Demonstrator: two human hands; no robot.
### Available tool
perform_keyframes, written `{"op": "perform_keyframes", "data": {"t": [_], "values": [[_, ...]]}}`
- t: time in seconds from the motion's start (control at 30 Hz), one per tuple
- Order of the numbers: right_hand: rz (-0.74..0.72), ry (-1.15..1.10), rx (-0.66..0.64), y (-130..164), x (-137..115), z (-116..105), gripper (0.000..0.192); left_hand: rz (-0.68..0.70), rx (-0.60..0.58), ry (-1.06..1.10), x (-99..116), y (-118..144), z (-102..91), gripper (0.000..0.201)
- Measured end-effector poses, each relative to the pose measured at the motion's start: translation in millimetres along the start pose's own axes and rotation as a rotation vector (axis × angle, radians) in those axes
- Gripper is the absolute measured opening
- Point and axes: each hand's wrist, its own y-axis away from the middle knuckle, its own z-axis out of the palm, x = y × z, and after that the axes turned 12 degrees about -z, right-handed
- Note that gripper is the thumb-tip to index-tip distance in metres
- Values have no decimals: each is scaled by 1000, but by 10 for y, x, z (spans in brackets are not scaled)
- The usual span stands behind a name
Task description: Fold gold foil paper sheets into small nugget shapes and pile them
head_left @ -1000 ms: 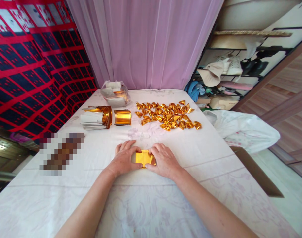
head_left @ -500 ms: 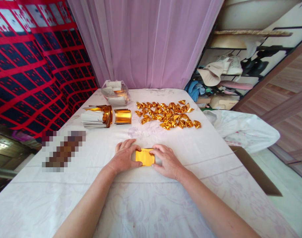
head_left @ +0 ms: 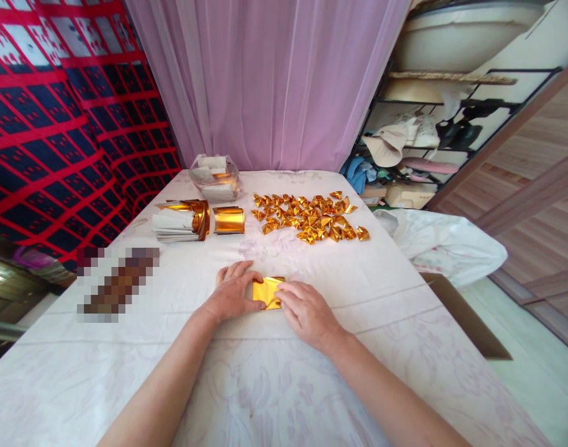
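Observation:
A small gold foil sheet (head_left: 266,290) lies on the white tablecloth (head_left: 265,385) in front of me. My left hand (head_left: 231,295) presses down on its left edge with the fingertips. My right hand (head_left: 306,312) covers its right part, fingers lying over the foil. Farther back sits a pile of several folded gold paper pieces (head_left: 309,217). To the left of that pile are a curled gold foil roll (head_left: 228,220) and a stack of gold-and-white sheets (head_left: 181,221).
A clear plastic bag (head_left: 216,176) with paper stands at the table's far end before a pink curtain (head_left: 269,81). A white bag (head_left: 442,243) lies off the right edge, by a cluttered shelf (head_left: 423,136). Red-and-blue patterned cloth (head_left: 55,130) hangs at left.
My right hand has slid left over the gold sheet, so less of the foil shows. My left hand has stayed on its left edge. The view has shifted slightly.

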Motion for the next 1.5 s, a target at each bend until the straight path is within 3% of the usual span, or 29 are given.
{"op": "perform_keyframes", "data": {"t": [0.17,0.4,0.77,0.93,1.23,1.5], "values": [[9,56,-207,15,-75,41,42,7,-3,-10,-26,-15,29,53],[-34,25,-285,191,20,-86,38,0,-19,-15,-18,-8,6,54],[-68,26,-216,204,25,-93,37,-90,14,-17,151,50,117,62],[-66,24,-209,210,30,-94,36,-76,-60,-13,102,39,63,59],[-74,24,-196,239,68,-56,33,9,-287,-45,-23,-13,-215,64],[-96,46,-198,248,60,-62,35,38,-272,-27,-57,-21,-164,65]]}}
